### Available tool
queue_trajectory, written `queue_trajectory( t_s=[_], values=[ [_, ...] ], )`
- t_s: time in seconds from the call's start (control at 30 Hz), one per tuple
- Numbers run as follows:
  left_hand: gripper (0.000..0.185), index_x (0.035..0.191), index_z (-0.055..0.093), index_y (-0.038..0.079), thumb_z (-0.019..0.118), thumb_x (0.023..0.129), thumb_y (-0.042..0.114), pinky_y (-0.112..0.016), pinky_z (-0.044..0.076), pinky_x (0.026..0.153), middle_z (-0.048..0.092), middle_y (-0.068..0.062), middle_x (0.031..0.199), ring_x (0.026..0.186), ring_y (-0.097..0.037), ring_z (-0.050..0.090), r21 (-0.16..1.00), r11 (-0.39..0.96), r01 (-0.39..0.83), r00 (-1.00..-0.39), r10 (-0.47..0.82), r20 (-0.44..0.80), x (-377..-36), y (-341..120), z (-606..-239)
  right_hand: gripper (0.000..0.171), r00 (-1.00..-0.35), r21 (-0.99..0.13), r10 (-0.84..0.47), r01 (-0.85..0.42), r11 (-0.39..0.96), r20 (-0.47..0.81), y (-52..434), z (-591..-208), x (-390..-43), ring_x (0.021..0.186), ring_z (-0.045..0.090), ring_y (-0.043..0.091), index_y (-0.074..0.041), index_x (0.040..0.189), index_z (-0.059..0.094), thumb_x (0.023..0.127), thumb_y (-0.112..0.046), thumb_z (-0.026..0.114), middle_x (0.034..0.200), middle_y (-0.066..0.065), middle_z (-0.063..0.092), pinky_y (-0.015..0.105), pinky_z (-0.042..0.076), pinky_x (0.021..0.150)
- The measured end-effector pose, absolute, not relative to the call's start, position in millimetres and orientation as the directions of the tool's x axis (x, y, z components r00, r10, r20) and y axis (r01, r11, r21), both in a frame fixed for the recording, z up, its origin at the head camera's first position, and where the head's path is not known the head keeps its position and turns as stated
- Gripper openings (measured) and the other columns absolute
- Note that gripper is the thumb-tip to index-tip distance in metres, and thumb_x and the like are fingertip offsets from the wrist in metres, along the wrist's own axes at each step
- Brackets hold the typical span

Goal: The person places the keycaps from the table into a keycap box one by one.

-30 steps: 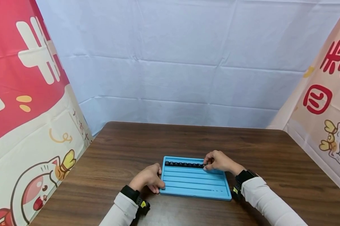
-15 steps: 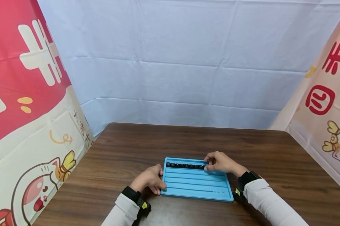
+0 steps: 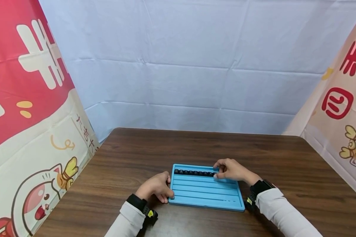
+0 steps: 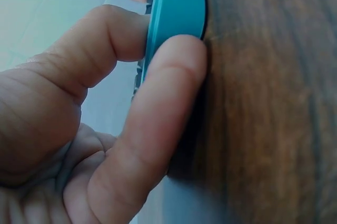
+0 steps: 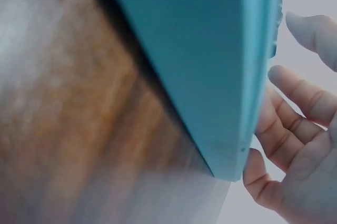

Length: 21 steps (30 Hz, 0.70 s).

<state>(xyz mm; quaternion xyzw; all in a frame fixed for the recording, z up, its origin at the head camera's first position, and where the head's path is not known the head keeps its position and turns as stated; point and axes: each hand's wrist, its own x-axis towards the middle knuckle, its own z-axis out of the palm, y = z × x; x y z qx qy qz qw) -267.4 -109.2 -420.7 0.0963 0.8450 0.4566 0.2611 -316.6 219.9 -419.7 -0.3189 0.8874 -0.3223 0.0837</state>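
A blue tray point(image 3: 205, 194) with long grooves lies on the brown table point(image 3: 127, 154) in the head view. Several small black pieces point(image 3: 194, 172) sit in a row in its far groove. My left hand point(image 3: 161, 191) grips the tray's left edge. The left wrist view shows the thumb on top of the tray point(image 4: 176, 3) and the forefinger against its outer side. My right hand point(image 3: 220, 171) has curled fingers at the row's right end, thumb and forefinger pinching the last black piece, which they mostly hide. The right wrist view shows the tray's point(image 5: 210, 50) side and loosely curled fingers point(image 5: 287, 124).
A pale blue cloth point(image 3: 189, 65) hangs behind the table. Printed cartoon banners stand at the left point(image 3: 27, 115) and right point(image 3: 340, 105). The table's far edge runs under the backdrop, and bare wood surrounds the tray.
Both hands and the tray stay where they were. Only the head camera has shifted slightly.
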Motion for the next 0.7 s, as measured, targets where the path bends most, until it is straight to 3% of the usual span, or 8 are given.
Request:
queue_trajectory(
  t_s=[0.17, 0.3, 0.47, 0.53, 0.6, 0.7],
  values=[
    [0.043, 0.096, 0.041, -0.002, 0.076, 0.072, 0.003, -0.03, 0.051, 0.043, 0.06, -0.016, 0.063, 0.044, -0.018, 0.058, 0.833, 0.548, -0.073, -0.84, 0.416, -0.347, -267.0, -115.1, -417.7, 0.042, -0.797, -0.619, -0.603, -0.492, 0.612, 0.037, 219.5, -417.0, -313.0, 0.067, 0.049, 0.015, 0.003, 0.114, 0.057, 0.087, -0.027, 0.067, 0.08, 0.001, 0.053, 0.027, 0.043, 0.058],
    [0.045, 0.099, 0.043, -0.004, 0.078, 0.075, 0.013, -0.032, 0.051, 0.044, 0.058, -0.014, 0.065, 0.045, -0.019, 0.057, 0.831, 0.556, -0.019, -0.874, 0.394, -0.284, -266.7, -118.9, -415.5, 0.048, -0.816, -0.614, -0.576, -0.477, 0.63, 0.043, 219.4, -414.6, -307.5, 0.069, 0.049, 0.016, 0.004, 0.118, 0.055, 0.088, -0.031, 0.065, 0.083, 0.001, 0.053, 0.029, 0.043, 0.058],
    [0.034, 0.102, 0.049, -0.001, 0.072, 0.082, 0.015, -0.031, 0.048, 0.043, 0.057, -0.008, 0.063, 0.047, -0.02, 0.056, 0.811, 0.561, 0.167, -0.913, 0.398, -0.088, -269.9, -121.8, -417.8, 0.05, -0.831, -0.596, -0.555, -0.462, 0.657, 0.034, 218.0, -414.1, -299.8, 0.063, 0.047, 0.013, 0.004, 0.12, 0.054, 0.088, -0.034, 0.064, 0.081, -0.001, 0.053, 0.028, 0.041, 0.053],
    [0.028, 0.103, 0.052, 0.001, 0.069, 0.085, 0.014, -0.03, 0.046, 0.045, 0.056, -0.004, 0.064, 0.049, -0.019, 0.056, 0.791, 0.553, 0.263, -0.906, 0.423, 0.005, -271.7, -122.6, -419.2, 0.049, -0.838, -0.587, -0.546, -0.455, 0.67, 0.027, 216.4, -413.0, -297.3, 0.068, 0.051, 0.013, 0.003, 0.12, 0.055, 0.088, -0.033, 0.064, 0.087, 0.002, 0.056, 0.028, 0.043, 0.057],
    [0.022, 0.103, 0.055, 0.003, 0.066, 0.087, 0.013, -0.029, 0.047, 0.05, 0.056, -0.001, 0.067, 0.055, -0.018, 0.056, 0.76, 0.547, 0.35, -0.891, 0.445, 0.09, -273.1, -123.0, -420.1, 0.047, -0.84, -0.573, -0.541, -0.458, 0.679, 0.031, 214.0, -410.9, -294.6, 0.075, 0.054, 0.015, 0.004, 0.119, 0.055, 0.089, -0.031, 0.064, 0.094, 0.006, 0.058, 0.031, 0.046, 0.062],
    [0.02, 0.106, 0.058, 0.005, 0.062, 0.09, 0.016, -0.034, 0.049, 0.065, 0.06, -0.003, 0.087, 0.076, -0.019, 0.058, 0.699, 0.563, 0.441, -0.869, 0.461, 0.178, -272.3, -122.1, -420.3, 0.046, -0.857, -0.55, -0.514, -0.442, 0.709, 0.026, 208.7, -407.7, -288.1, 0.09, 0.058, 0.024, 0.004, 0.119, 0.055, 0.089, -0.03, 0.064, 0.104, 0.014, 0.059, 0.039, 0.05, 0.071]
  ],
)
